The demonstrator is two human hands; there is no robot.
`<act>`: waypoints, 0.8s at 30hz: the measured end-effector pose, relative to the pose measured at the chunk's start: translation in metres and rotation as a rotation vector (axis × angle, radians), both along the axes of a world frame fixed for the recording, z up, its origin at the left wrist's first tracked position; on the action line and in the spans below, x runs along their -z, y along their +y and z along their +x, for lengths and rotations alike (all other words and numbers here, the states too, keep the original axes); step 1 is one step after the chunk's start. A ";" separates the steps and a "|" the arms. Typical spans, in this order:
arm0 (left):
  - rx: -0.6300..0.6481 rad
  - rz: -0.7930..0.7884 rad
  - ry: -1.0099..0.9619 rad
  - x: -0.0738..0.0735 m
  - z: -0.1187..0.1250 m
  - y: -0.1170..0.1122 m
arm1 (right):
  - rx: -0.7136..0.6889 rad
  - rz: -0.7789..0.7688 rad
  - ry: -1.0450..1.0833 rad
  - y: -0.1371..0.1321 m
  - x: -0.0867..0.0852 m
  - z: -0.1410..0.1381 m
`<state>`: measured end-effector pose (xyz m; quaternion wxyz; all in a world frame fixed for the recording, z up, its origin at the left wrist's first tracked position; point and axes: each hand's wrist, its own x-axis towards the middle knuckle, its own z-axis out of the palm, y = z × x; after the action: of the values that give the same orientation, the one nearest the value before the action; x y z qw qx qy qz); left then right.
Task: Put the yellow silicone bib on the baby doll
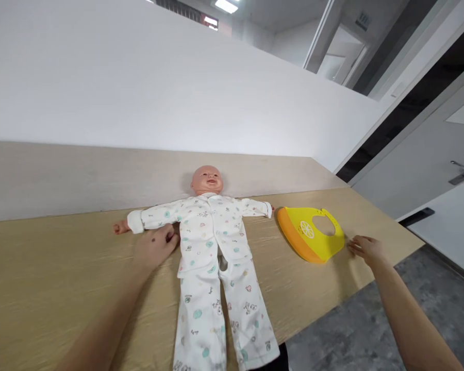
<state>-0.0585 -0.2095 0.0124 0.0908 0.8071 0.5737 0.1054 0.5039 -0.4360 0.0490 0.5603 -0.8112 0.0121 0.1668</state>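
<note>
1. Against a plain white wall, a light wood-grain desk [42, 268] runs wide across the view, backed by a low pale upstand; a grey speckled floor [355, 330] and a grey door with a metal lever handle [463, 167] lie to the right.
2. At the desk's centre a baby doll [206, 180] lies face up, arms spread, its smooth plastic head toward the wall.
3. It wears soft white cotton pyjamas [212, 257] printed with small teal and pink motifs, the trouser legs reaching the near edge.
4. Just beside the doll's outstretched arm rests a yellow silicone bib [311, 234], glossy, rounded, with an orange catch-pocket rim, a round neck opening and a white citrus-slice emblem.
5. The left hand [154, 247] lies flat and relaxed on the desk, holding nothing, fingers touching the pyjama top beneath the doll's sleeve.
6. The right hand [365, 247] is spread, empty, fingertips at the bib's far edge.
</note>
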 end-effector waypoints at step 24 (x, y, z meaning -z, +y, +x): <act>-0.004 -0.057 -0.129 0.004 -0.005 0.007 | -0.412 -0.045 0.059 -0.002 0.014 -0.032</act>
<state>-0.0634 -0.2028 0.0087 0.1502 0.7947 0.5710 0.1410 0.4716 -0.4380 0.0348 0.4956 -0.8035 -0.1341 0.3014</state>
